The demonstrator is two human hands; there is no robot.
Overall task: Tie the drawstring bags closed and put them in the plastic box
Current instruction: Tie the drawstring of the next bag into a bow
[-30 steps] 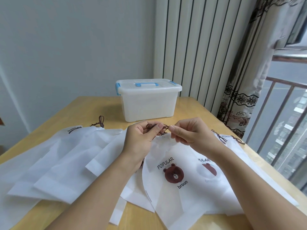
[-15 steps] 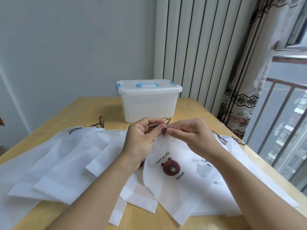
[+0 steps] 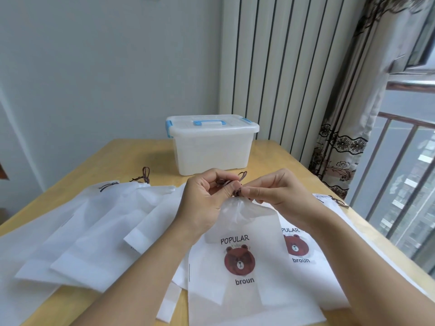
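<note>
Both hands meet over the gathered neck of the front drawstring bag (image 3: 244,260), the one printed with a bear. The left hand (image 3: 207,198) pinches the brown cord (image 3: 242,176) between thumb and forefinger; the right hand (image 3: 273,191) pinches the same cord just beside it, fingertips nearly touching. Compared with half a second ago, the bag's neck is bunched tighter and the bag hangs straighter, so its print reads upright. Other white bags (image 3: 94,227) lie flat across the wooden table (image 3: 277,158). The plastic box (image 3: 211,149) sits beyond the hands, lid on, blue latches closed.
</note>
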